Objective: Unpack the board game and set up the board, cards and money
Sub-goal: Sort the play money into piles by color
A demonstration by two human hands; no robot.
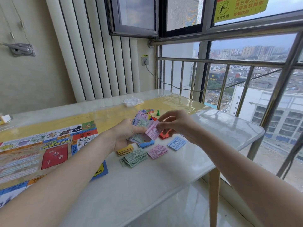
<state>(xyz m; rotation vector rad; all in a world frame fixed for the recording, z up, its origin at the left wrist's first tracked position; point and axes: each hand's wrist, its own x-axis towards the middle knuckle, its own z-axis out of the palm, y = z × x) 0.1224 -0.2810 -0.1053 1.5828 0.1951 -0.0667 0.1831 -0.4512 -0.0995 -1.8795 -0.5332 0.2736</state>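
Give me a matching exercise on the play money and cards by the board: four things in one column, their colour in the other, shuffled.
Things:
1. fanned pile of notes nearest the person
2. single note farthest right on the table
3. note pinched by the right hand
4. card stack just under the left hand

Colours:
A. yellow
B. pink
C. green
D. blue

Pairs: 1-C, 2-D, 3-B, 4-A
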